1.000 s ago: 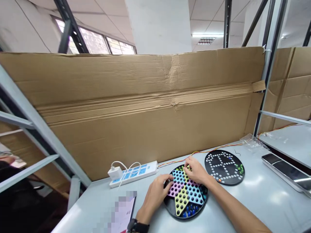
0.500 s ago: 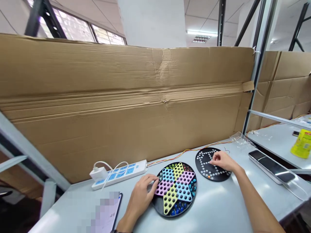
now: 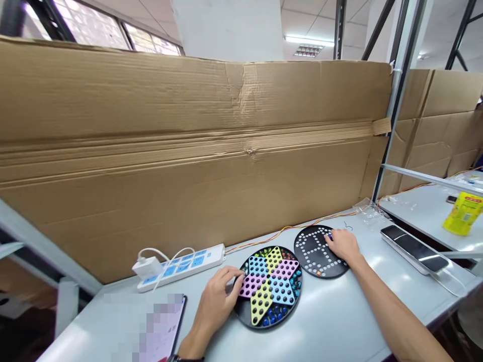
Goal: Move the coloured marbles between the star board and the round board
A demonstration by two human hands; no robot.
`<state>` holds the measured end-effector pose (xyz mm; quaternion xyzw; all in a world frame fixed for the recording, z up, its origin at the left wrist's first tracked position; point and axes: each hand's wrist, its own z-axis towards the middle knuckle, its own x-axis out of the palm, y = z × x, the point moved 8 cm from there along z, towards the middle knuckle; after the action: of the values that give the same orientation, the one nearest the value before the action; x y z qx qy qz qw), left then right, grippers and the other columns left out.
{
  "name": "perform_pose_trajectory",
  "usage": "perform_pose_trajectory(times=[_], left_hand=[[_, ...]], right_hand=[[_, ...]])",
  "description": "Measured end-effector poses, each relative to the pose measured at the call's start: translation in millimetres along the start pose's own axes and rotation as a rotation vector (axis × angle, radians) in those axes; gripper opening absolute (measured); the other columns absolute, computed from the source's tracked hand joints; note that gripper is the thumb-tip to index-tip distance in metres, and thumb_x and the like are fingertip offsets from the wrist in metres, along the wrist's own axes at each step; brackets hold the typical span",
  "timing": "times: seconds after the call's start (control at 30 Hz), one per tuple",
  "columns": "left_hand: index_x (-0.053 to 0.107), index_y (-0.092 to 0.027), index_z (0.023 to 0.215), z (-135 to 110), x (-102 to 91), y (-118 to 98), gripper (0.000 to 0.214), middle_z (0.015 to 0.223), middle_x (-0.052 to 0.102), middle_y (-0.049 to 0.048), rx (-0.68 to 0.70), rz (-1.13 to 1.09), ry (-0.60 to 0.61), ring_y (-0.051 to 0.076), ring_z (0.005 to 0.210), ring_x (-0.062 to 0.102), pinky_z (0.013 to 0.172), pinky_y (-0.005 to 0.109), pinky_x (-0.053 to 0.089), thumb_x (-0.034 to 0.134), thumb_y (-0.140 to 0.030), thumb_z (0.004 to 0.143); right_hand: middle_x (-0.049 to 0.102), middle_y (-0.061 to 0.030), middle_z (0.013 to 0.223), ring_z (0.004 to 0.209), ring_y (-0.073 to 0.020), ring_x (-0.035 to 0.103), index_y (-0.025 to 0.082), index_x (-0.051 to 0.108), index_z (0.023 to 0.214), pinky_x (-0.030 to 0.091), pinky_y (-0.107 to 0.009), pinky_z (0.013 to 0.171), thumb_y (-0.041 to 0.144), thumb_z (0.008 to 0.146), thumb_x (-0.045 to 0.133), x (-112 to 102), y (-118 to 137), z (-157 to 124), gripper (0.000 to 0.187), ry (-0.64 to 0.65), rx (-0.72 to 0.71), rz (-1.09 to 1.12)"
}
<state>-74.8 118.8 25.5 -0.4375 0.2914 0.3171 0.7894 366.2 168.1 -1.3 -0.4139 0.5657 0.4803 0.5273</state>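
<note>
Head view: the board (image 3: 260,304), round and black with a star of yellow, blue and pink points full of dark holes, lies flat on the table (image 3: 328,319). The left hand (image 3: 219,297) is at the board's left rim, thumb and fingers curved around the edge; whether they grip the rim or pinch something cannot be told. Loose marbles (image 3: 274,317) fill pockets around the star, dark blue in the one nearest the person, teal on the right. Just beside the board, to its right and farther back, is the disc (image 3: 315,251), black with pale dots and an orange piece (image 3: 319,273) near its front edge. The right hand (image 3: 342,245) is over the disc's right part, fingers bent down; a blue bit (image 3: 329,237) shows at the fingertips, but whether it is held or lies there cannot be told. Left of the board are the power strip (image 3: 206,259) and, closer to the person, a tablet (image 3: 162,327); well to its right lies a phone (image 3: 411,246), and behind it stands the cardboard (image 3: 196,201).
</note>
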Motion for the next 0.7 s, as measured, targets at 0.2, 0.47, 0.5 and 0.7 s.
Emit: perform_pose_trajectory(times=[0.2, 0.47, 0.5, 0.7], left_hand=[[0.085, -0.030, 0.091, -1, -1.4, -7, 0.052, 0.101, 0.091, 0.0071, 0.044, 0.018, -0.002, 0.031, 0.096, 0.087, 0.090, 0.044, 0.071, 0.053, -0.067, 0.111], [0.085, -0.029, 0.094, -2, -1.5, -9, 0.043, 0.102, 0.091, 0.0070, 0.071, 0.014, 0.004, 0.030, 0.097, 0.088, 0.093, 0.042, 0.072, 0.057, -0.056, 0.112], [0.085, -0.029, 0.094, -2, -1.2, -9, 0.042, 0.102, 0.091, 0.0071, 0.071, 0.014, 0.004, 0.030, 0.098, 0.088, 0.093, 0.042, 0.072, 0.057, -0.055, 0.111], [0.086, -0.030, 0.095, -3, 0.5, -8, 0.039, 0.102, 0.091, 0.0067, 0.075, 0.013, -0.033, 0.031, 0.097, 0.088, 0.091, 0.043, 0.072, 0.059, -0.052, 0.111]], right_hand=[[0.088, -0.0229, 0.134, 0.122, -0.0343, 0.086, 0.014, 0.091, 0.129, 0.060, -0.039, 0.098, 0.037, 0.124, 0.042, -4, 11, -12, 0.054, 0.068, 0.003, -0.042], [0.088, -0.0241, 0.131, 0.120, -0.0328, 0.086, 0.013, 0.090, 0.129, 0.060, -0.038, 0.097, 0.036, 0.126, 0.042, -6, 9, -13, 0.053, 0.052, -0.006, -0.089], [0.088, -0.0243, 0.130, 0.119, -0.0327, 0.086, 0.012, 0.090, 0.129, 0.059, -0.038, 0.097, 0.036, 0.126, 0.043, -6, 9, -13, 0.052, 0.047, -0.005, -0.085], [0.089, -0.0233, 0.121, 0.112, -0.0306, 0.087, 0.015, 0.091, 0.124, 0.056, -0.035, 0.091, 0.032, 0.125, 0.051, -6, 11, -13, 0.044, 0.002, -0.012, -0.044]])
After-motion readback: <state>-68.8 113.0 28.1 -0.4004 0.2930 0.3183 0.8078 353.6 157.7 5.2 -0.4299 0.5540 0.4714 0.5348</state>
